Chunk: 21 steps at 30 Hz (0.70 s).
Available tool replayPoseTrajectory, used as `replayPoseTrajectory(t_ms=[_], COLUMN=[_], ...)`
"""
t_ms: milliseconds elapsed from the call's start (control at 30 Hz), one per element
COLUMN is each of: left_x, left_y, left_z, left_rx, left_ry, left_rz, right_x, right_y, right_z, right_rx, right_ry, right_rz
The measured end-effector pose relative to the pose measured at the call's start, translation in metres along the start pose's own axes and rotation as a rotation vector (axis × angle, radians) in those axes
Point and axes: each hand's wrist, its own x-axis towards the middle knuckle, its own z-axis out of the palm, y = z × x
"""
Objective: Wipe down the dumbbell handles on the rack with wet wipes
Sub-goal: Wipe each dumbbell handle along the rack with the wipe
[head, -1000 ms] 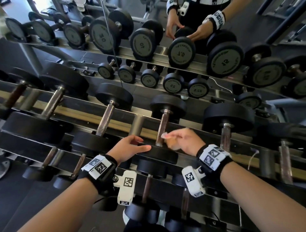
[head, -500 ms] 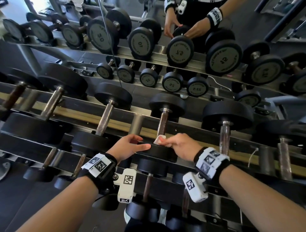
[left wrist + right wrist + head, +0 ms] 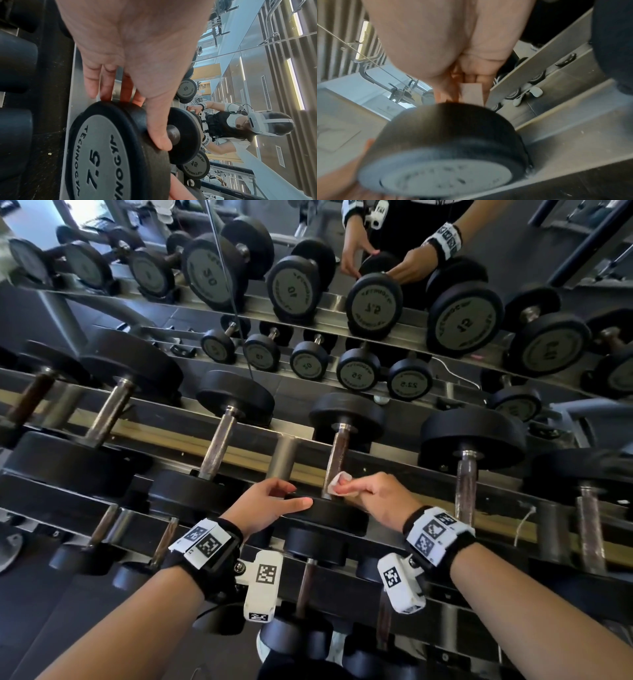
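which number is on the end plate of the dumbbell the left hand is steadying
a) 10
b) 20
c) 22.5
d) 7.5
d: in the left wrist view the left hand rests on the rim of the dumbbell whose grey end plate reads 7.5, while the right hand holds the wet wipe against its handle.

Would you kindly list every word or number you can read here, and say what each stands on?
"TECHNOGYM" and "7.5": end plate of the dumbbell under the left hand.
"22.5": small dumbbell mirrored behind the rack.
"10", reversed: mirrored dumbbell.
"15", reversed: mirrored dumbbell.
Other mirrored plates and the wrist-band squares: too small or blurred to read.
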Motion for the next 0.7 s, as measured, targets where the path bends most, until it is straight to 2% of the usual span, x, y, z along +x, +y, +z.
replayPoseTrajectory(t_ms=[67, 167, 233, 400, 567, 700], left_x=[0.0, -0.001, -0.002, -0.002, -0.002, -0.003], left_y=[0.0, 0.0, -0.001, -0.003, -0.004, -0.004], left_z=[0.0, 0.001, 0.001, 0.0, 0.001, 0.002], left_rx=[0.0, 0.004, 0.007, 0.002, -0.01, 0.0], left_ry=[-0.001, 0.008, 0.015, 0.013, 0.023, 0.03], left_rz=[0.002, 0.005, 0.006, 0.01, 0.024, 0.03], right_x=[0.001, 0.015, 0.028, 0.049, 0.06, 0.066], right_y=[-0.001, 0.003, 0.007, 0.009, 0.011, 0.015], right_z=[-0.011, -0.027, -0.028, -0.013, 0.005, 0.007], right_rx=[0.153, 0.348, 0.393, 0.396, 0.734, 0.623], right_ry=[0.063, 0.326, 0.38, 0.287, 0.226, 0.215], right_rz=[0.008, 0.081, 0.136, 0.127, 0.166, 0.173])
